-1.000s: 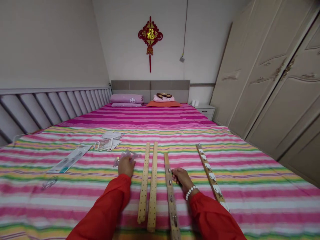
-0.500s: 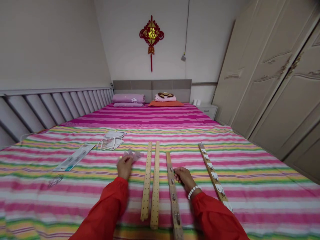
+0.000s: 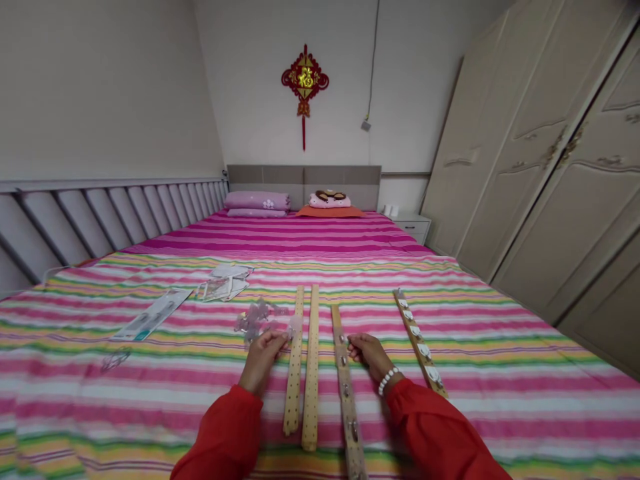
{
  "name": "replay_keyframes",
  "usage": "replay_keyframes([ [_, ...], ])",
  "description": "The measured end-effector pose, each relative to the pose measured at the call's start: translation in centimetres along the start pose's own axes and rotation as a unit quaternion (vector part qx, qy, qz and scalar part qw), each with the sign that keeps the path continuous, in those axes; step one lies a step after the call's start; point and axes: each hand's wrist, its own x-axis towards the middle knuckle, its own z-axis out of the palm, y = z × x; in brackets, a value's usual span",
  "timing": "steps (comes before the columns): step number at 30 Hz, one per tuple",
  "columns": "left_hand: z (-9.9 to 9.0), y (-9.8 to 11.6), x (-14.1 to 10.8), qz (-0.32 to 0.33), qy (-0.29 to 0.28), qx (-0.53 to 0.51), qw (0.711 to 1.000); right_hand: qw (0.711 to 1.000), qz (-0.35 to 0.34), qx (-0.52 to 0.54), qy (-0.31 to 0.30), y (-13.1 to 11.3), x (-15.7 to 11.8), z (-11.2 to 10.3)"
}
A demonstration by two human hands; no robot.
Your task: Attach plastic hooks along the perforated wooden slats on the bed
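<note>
Between the thumb and finger of my left hand (image 3: 265, 357) is a clear adhesive hook (image 3: 295, 324), held over the leftmost perforated wooden strip (image 3: 294, 373). Behind that hand lies a loose pile of similar clear hooks (image 3: 256, 313). My right hand (image 3: 370, 353) is closed, its fingertips at the right edge of a wooden strip with clear-backed metal hooks (image 3: 347, 393); whether they grip anything is hidden. A second bare perforated strip (image 3: 311, 373) lies between the hands. Farther right is a strip carrying white hooks (image 3: 419, 340).
On the striped bed cover (image 3: 200, 400), to the left, are a flat hook package (image 3: 153, 316), a small tangle of thin rings (image 3: 115, 359) and several paper cards (image 3: 225, 283). Folded bedding (image 3: 257, 200) rests by the headboard. A wardrobe (image 3: 530, 153) stands along the right.
My left hand has moved from the pile of clear hooks rightward and nearer, lifting one out. My right hand stays beside the hooked strip. The view has tilted slightly.
</note>
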Motion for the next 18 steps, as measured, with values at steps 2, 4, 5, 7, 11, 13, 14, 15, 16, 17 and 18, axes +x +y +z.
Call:
replay_keyframes([
  [2, 0.3, 0.3, -0.6, 0.030, -0.035, 0.038, 0.998, 1.000, -0.012, 0.006, 0.000, -0.7, -0.6, 0.1],
  [4, 0.8, 0.5, -1.3, 0.031, -0.050, 0.045, 0.997, 1.000, -0.026, 0.012, -0.004, -1.4, -1.4, 0.5],
  [5, 1.1, 0.5, -1.6, 0.023, -0.052, 0.040, 0.998, 0.999, -0.034, 0.014, -0.013, -1.8, -1.9, 0.8],
  [7, 2.0, 0.1, -2.3, 0.004, -0.050, 0.015, 0.999, 0.997, -0.056, 0.013, -0.048, -2.5, -3.1, 1.7],
  [11, 4.2, -1.3, -3.3, -0.021, -0.037, -0.033, 0.999, 0.992, -0.056, 0.019, -0.107, -3.3, -5.2, 3.6],
  [13, 5.3, -2.0, -3.6, -0.029, -0.039, -0.033, 0.998, 0.991, -0.063, 0.033, -0.111, -3.3, -5.8, 4.2],
  [14, 5.7, -2.3, -3.6, -0.032, -0.044, -0.028, 0.998, 0.991, -0.067, 0.041, -0.111, -3.3, -5.9, 4.3],
  [15, 6.0, -2.5, -3.6, -0.033, -0.051, -0.019, 0.998, 0.990, -0.068, 0.048, -0.112, -3.3, -6.0, 4.4],
  [16, 6.3, -2.7, -3.4, -0.033, -0.060, -0.008, 0.998, 0.990, -0.068, 0.052, -0.115, -3.3, -6.0, 4.3],
  [17, 6.4, -2.8, -3.3, -0.033, -0.071, 0.008, 0.997, 0.989, -0.066, 0.054, -0.117, -3.3, -6.0, 4.1],
  [18, 6.5, -2.9, -3.0, -0.032, -0.081, 0.025, 0.996, 0.989, -0.063, 0.053, -0.120, -3.3, -5.9, 3.9],
])
